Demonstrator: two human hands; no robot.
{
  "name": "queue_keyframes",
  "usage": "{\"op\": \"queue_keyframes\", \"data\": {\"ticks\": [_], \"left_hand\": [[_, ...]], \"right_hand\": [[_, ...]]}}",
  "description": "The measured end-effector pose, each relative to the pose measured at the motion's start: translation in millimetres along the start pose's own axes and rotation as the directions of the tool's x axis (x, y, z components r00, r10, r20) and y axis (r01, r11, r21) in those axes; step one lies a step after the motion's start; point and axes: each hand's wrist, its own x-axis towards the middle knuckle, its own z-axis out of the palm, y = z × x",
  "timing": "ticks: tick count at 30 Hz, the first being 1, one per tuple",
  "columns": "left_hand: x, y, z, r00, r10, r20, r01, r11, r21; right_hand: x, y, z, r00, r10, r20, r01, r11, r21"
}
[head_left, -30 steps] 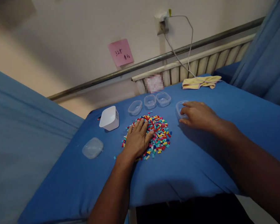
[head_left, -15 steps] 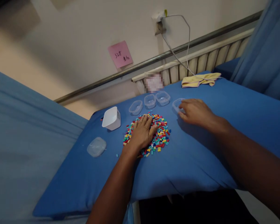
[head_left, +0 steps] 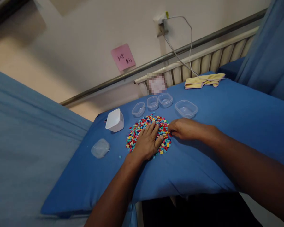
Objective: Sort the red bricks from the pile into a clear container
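A flat pile of small coloured toy bricks (head_left: 138, 128) lies spread on a blue cloth-covered table (head_left: 175, 173). My left hand (head_left: 147, 142) rests palm down over the middle of it, fingers stretched out. At the pile's right edge, my right hand (head_left: 186, 128) has its fingers drawn together and pointing down among the bricks; what they hold is hidden. Just beyond that hand stands a clear plastic container (head_left: 186, 109), with nothing visible inside.
Three smaller clear containers, left (head_left: 138, 109), middle (head_left: 152, 103) and right (head_left: 165, 100), stand behind the pile. A white tub (head_left: 115, 120) and a clear lid (head_left: 100, 148) are to the left. A yellow cloth (head_left: 203, 81) lies at the back, by a radiator (head_left: 210, 61).
My right hand has left the large clear container and come down and left to the bricks' edge. The left hand stays on the pile, shifted slightly right.
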Motion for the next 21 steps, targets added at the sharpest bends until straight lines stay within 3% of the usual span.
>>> {"op": "queue_keyframes", "data": {"ticks": [4, 8, 11, 13, 16, 18, 20, 21], "left_hand": [[12, 3, -5.2, 0.995, -0.099, 0.015, 0.099, 0.995, 0.021], [13, 3, -13.8, 0.994, -0.107, 0.020, 0.108, 0.994, -0.013], [4, 0, -21.1, 0.972, -0.142, -0.186, 0.133, 0.989, -0.063], [-4, -2, -25.5, 0.925, -0.138, -0.353, 0.105, 0.988, -0.112], [-20, 4, -29.8, 0.876, -0.127, -0.466, 0.055, 0.985, -0.165], [-30, 16, -29.6, 0.891, -0.048, -0.451, -0.024, 0.988, -0.153], [-40, 36, -25.4, 0.897, 0.159, -0.412, -0.222, 0.969, -0.110], [-44, 48, -21.6, 0.874, 0.315, -0.370, -0.372, 0.924, -0.091]], "right_hand": [[0, 1, 4, 1.000, -0.012, -0.023, 0.012, 0.999, 0.030], [0, 4, 5, 0.999, 0.012, -0.044, -0.009, 0.997, 0.076], [-1, 5, 3, 0.999, 0.010, -0.037, -0.007, 0.997, 0.080], [-1, 3, 0, 0.999, -0.030, -0.031, 0.033, 0.994, 0.102], [-3, -6, -1, 0.994, -0.112, -0.019, 0.113, 0.981, 0.158], [-3, -13, -1, 0.991, -0.134, -0.002, 0.133, 0.980, 0.147], [-4, -16, 1, 0.991, -0.130, 0.024, 0.127, 0.986, 0.107], [-4, -16, 2, 0.992, -0.124, 0.032, 0.120, 0.988, 0.095]]}}
